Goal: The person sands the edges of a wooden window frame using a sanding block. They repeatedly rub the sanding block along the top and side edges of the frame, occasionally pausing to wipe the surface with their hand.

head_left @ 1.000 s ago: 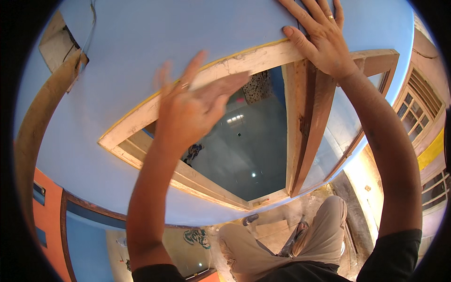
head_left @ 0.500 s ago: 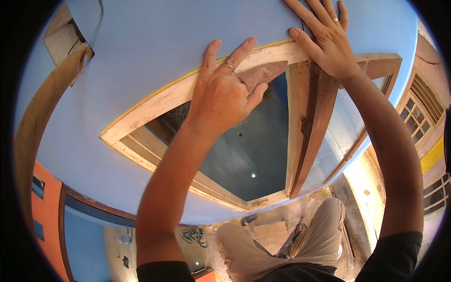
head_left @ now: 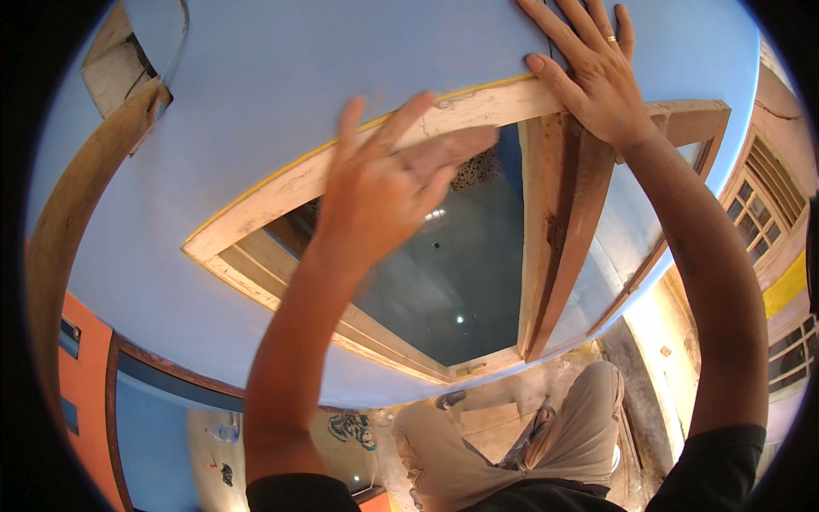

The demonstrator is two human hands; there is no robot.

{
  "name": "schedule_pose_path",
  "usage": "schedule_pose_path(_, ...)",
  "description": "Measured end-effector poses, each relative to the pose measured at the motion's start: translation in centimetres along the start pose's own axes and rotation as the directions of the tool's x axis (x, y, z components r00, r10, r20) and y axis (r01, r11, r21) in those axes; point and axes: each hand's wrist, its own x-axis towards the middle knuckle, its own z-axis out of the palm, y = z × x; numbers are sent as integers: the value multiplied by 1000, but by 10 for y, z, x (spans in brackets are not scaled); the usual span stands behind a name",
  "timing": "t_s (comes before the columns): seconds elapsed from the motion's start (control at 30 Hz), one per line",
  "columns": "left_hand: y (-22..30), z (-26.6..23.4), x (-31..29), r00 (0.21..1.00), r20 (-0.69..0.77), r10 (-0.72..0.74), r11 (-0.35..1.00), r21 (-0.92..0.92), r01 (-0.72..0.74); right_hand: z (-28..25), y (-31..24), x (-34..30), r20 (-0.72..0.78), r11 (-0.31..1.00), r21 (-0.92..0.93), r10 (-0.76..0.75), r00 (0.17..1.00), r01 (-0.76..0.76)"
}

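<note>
A reddish-brown folded sheet that looks like sandpaper (head_left: 448, 152) lies under my left hand (head_left: 373, 192), pinned by the thumb and fingers against the top rail of a wooden window frame (head_left: 256, 203). That hand is smeared by motion, two fingers stretched past the rail's yellow edge. The rail's wood is pale and bare, with fine cracks. My right hand (head_left: 597, 85), a ring on one finger, rests flat and spread on the blue wall (head_left: 281, 68) just above the frame's right part. It holds nothing.
A hinged window sash with glass (head_left: 627, 230) stands swung out at the right. A curved wooden pole (head_left: 77, 196) rises along the left, by a hole in the wall (head_left: 118, 72). Below are my bent knees (head_left: 576, 410) and a sandal (head_left: 539, 418) on rough ground.
My left hand has slid left along the top rail with the sandpaper. The right hand stays on the wall.
</note>
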Motion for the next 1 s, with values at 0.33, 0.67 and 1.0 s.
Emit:
schedule_pose_path(0.33, 18, 23, 13, 998, -29, -56, 998, -19, 55, -1, -3, 1, -1, 1000, 5, 3, 1000, -3)
schedule_pose_path(0.67, -8, -13, -26, 996, 37, -82, 993, 88, 78, 0, -2, -1, -23, 1000, 23, 3, 1000, -2)
schedule_pose_path(1.0, -5, -16, -27, 991, 75, -114, 987, 125, 104, 4, 5, -1, -33, 999, 44, -8, 999, 9)
